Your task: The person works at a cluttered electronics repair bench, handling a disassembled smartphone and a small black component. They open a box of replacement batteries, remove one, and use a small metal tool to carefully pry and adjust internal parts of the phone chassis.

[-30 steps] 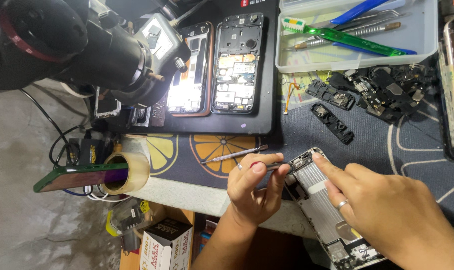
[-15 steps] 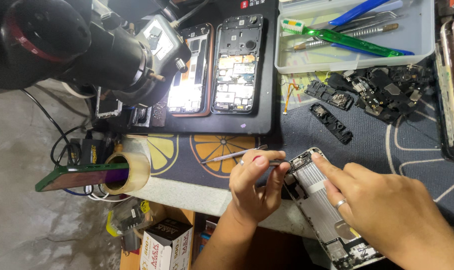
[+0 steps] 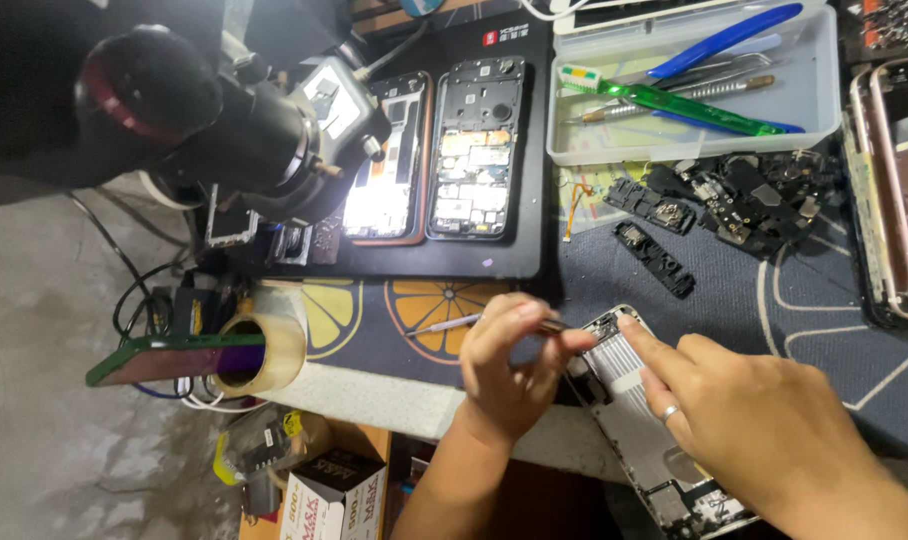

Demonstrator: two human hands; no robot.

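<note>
phone point(image 3: 642, 420) underside hidden, tweezers' point(image 3: 454, 323) tips — covered

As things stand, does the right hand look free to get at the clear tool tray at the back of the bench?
Probably yes. The right hand only presses a finger on the opened phone, and just low loose parts lie between it and the tray, though it is a long stretch.

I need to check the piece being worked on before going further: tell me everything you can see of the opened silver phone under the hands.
The opened silver phone lies flat, back cover off, slanting across the near edge of the dark patterned mat. Its inside shows grey metal shielding and a pale strip. The right hand rests on it, forefinger pressing near the top. The left hand holds a thin metal tool at its upper corner. Its lower end runs out of view.
</note>
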